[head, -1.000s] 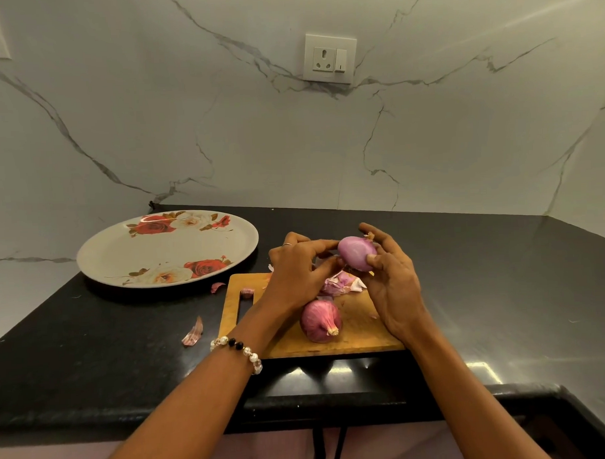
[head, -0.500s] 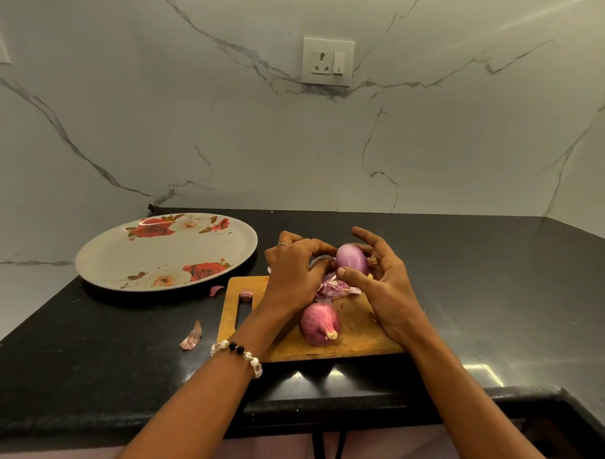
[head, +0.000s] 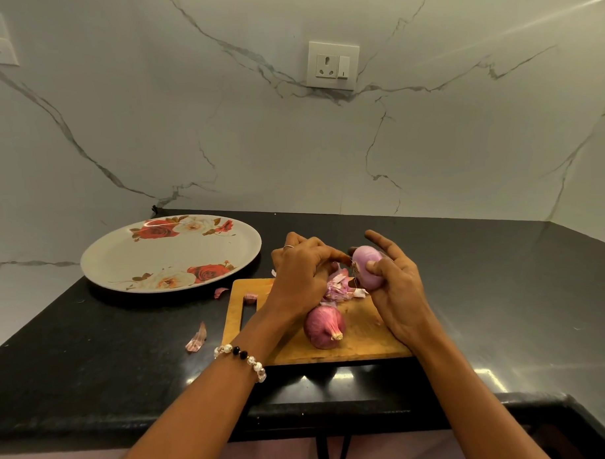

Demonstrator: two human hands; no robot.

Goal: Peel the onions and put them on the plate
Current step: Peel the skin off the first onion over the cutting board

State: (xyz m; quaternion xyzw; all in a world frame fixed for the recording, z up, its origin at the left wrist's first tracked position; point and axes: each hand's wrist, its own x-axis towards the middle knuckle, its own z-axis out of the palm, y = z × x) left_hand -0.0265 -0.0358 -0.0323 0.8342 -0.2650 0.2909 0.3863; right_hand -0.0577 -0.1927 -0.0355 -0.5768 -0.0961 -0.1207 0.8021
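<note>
Where the black desk point(head: 502, 291) meets its near edge, two bare forearms reach in, the left one wearing a beaded bracelet point(head: 242, 358). Just beyond, a wooden cutting board point(head: 363, 340) lies on the desk, and an unpeeled red onion point(head: 323, 326) rests on its near half with the stem end pointing near and right. A loose scrap of skin point(head: 197, 341) lies on the desk left of the board. Farther along the board sits a small heap of peelings point(head: 341, 288). Above that heap the right hand point(head: 396, 291) holds a peeled onion point(head: 366, 266), thumb and curled fingers wrapped round it, the index finger stretched out straight. The left hand point(head: 301, 272) is just beside it, its fingers pressed together at the tips and pinching at the onion's left end. To the far left, the flowered plate point(head: 124, 259) sits on the desk, well apart from both onions. A wall socket point(head: 333, 65) is set in the marble wall behind.
</note>
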